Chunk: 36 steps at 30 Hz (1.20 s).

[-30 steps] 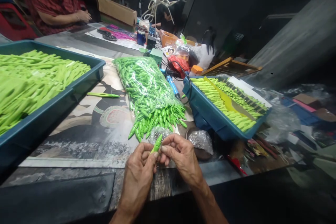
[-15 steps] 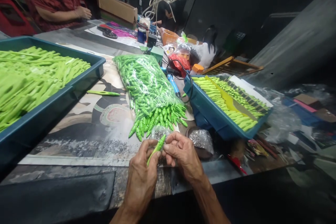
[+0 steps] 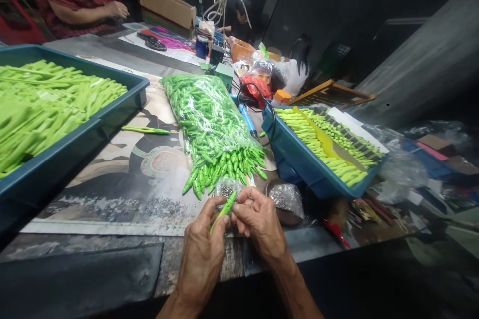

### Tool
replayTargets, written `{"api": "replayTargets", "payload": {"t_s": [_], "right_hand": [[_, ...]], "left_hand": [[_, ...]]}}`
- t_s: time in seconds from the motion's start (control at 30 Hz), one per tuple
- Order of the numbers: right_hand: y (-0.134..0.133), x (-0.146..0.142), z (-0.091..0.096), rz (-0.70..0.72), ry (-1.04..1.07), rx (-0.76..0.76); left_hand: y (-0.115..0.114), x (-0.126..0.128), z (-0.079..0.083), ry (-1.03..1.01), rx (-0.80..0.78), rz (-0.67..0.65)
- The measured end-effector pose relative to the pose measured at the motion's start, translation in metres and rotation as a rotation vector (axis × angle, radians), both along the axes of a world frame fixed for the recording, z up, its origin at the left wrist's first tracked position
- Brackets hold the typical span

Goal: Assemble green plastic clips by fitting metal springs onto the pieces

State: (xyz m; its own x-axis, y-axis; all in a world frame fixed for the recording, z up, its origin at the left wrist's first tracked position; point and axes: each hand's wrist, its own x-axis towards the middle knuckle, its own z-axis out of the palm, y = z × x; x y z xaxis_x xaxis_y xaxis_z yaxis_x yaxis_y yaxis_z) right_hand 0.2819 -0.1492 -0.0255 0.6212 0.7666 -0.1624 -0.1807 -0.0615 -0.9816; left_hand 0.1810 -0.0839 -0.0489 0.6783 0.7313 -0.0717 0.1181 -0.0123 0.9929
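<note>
The green piece (image 3: 227, 205) is in front of the person, above the near edge of the table (image 3: 183, 257), with its tip pointing to one o'clock. The left hand (image 3: 204, 232), at seven o'clock of it, grasps it between thumb and fingers. The right hand (image 3: 258, 219), at four o'clock, has its thumb and forefinger drawn close together at the side of the piece; whether they pinch some small part, one cannot tell.

For such fine work, it seems best that the left hand holds firmly but without bending the piece, and that the right fingertips press straight, not sideways.

Just beyond, at twelve o'clock, lies a small bag of metal bits (image 3: 226, 189), and behind it a large clear bag (image 3: 209, 114) of similar green pieces. A second small bag (image 3: 286, 197) is at three o'clock. Farther out stand the right tray (image 3: 318, 175) at two o'clock and the left tray (image 3: 123, 108) at ten.
</note>
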Motion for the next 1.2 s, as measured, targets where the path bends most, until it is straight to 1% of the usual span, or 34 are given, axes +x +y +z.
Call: {"api": "replayTargets", "payload": {"t_s": [0.17, 0.23, 0.3, 0.5, 0.7, 0.8, 0.9, 1.0, 1.07, 1.13, 1.2], "right_hand": [[0.002, -0.008, 0.008, -0.080, -0.080, -0.089], [0.002, -0.009, 0.009, -0.095, -0.105, -0.106], [0.001, -0.010, 0.009, -0.101, -0.112, -0.110], [0.000, -0.011, 0.007, -0.116, -0.104, -0.115], [0.000, -0.013, 0.006, -0.140, -0.139, -0.106], [0.000, -0.014, 0.004, -0.144, -0.161, -0.097], [0.001, -0.019, 0.001, -0.176, -0.253, -0.096], [0.001, -0.024, -0.001, -0.231, -0.445, -0.104], [0.001, -0.025, -0.002, -0.251, -0.522, -0.108], [0.000, -0.024, -0.004, -0.232, -0.477, -0.104], [-0.002, -0.022, -0.006, -0.193, -0.366, -0.099]], "left_hand": [[-0.002, -0.001, 0.001, 0.103, 0.179, 0.042], [-0.002, -0.001, 0.001, 0.110, 0.209, 0.037], [-0.002, -0.001, 0.002, 0.088, 0.185, 0.019], [-0.001, 0.000, -0.001, 0.025, 0.013, -0.025], [0.000, 0.000, 0.001, 0.031, 0.018, -0.050], [0.000, -0.001, 0.002, 0.029, -0.015, -0.053], [0.000, -0.001, 0.001, 0.026, -0.039, -0.047], [0.000, -0.001, 0.000, 0.014, -0.021, -0.038], [-0.001, 0.000, 0.001, 0.007, -0.021, -0.034], [-0.001, 0.000, 0.002, 0.005, -0.040, -0.032], [-0.001, 0.000, 0.003, -0.004, -0.085, -0.037]]}}
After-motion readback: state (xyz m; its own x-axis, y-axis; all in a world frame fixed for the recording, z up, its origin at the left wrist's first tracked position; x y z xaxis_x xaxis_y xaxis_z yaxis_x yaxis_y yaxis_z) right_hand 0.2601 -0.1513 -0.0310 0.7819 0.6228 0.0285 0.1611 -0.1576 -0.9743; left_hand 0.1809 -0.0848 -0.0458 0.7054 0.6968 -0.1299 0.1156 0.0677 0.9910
